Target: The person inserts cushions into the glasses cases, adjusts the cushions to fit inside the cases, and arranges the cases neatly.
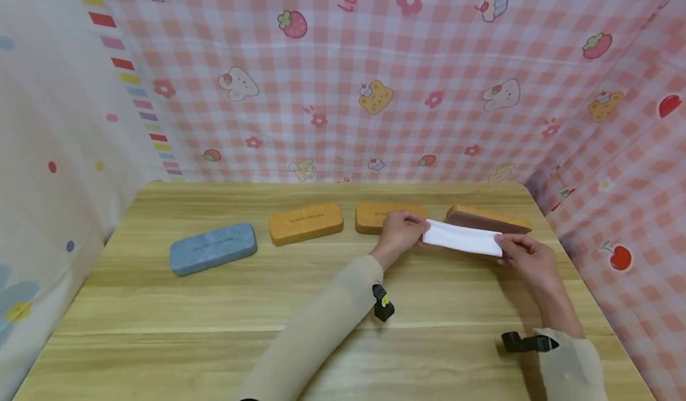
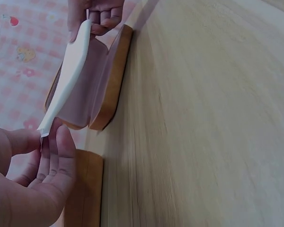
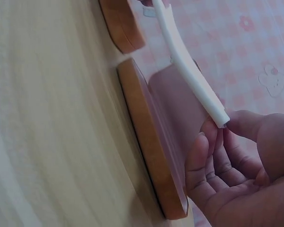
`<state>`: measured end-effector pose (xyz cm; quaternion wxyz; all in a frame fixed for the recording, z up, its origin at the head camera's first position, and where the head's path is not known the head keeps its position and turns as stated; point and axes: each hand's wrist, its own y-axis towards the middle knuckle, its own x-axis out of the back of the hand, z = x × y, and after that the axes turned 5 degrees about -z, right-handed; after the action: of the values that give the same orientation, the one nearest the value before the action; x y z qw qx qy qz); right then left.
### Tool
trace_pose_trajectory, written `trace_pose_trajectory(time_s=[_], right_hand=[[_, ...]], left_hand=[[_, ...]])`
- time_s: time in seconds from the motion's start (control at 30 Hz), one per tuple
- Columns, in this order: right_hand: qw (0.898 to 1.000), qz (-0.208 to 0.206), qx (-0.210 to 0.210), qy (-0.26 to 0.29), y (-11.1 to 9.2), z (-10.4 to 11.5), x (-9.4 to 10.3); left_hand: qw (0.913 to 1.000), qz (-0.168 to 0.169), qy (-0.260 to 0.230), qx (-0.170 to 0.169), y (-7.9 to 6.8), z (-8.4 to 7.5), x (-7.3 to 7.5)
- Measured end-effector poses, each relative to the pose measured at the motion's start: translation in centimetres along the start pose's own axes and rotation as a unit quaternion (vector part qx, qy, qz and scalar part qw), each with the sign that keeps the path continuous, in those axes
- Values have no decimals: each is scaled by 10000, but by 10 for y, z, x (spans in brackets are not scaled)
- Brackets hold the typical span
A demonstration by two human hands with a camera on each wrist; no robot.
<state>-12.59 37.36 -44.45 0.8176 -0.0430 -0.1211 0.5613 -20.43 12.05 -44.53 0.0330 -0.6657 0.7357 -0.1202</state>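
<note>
A folded white cloth [image 1: 463, 238] is stretched between both hands above the table. My left hand [image 1: 399, 234] pinches its left end between thumb and fingers, and my right hand [image 1: 530, 261] pinches the right end. Just behind and below the cloth is an open orange glasses case [image 1: 489, 216]. Its lining [image 2: 87, 87] looks mauve in the left wrist view, and the cloth hides part of it. Another orange glasses case [image 1: 375, 217], closed, lies behind the left hand, which covers its right part. In the right wrist view the cloth [image 3: 189, 71] appears as a thick folded strip.
Further left on the wooden table [image 1: 343, 341] lie a closed orange glasses case [image 1: 306, 223] and a closed blue glasses case [image 1: 213, 249]. A pink checked curtain [image 1: 332, 61] hangs behind the table and continues along the right side. White patterned fabric [image 1: 48, 121] borders the left.
</note>
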Motion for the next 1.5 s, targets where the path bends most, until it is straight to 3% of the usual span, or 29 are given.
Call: trace_pose_trajectory(time_s=[0.47, 0.77, 1.07, 1.27, 1.5], right_hand=[[9987, -410, -211, -199, 11, 1, 15], [9935, -675, -422, -814, 17, -6, 27], [9930, -854, -226, -779, 20, -12, 31], [9839, -1117, -299, -1360, 20, -15, 35], [9738, -1320, -395, -1810, 26, -21, 37]], left_hand=[[9998, -162, -9, -73, 7, -3, -24], [9991, -123, 318, -255, 8, -4, -41], [9976, -207, 509, -416, 12, -6, -48], [9977, -61, 655, -175, 15, -7, -58], [9890, -241, 1361, -526, 16, -3, -63]])
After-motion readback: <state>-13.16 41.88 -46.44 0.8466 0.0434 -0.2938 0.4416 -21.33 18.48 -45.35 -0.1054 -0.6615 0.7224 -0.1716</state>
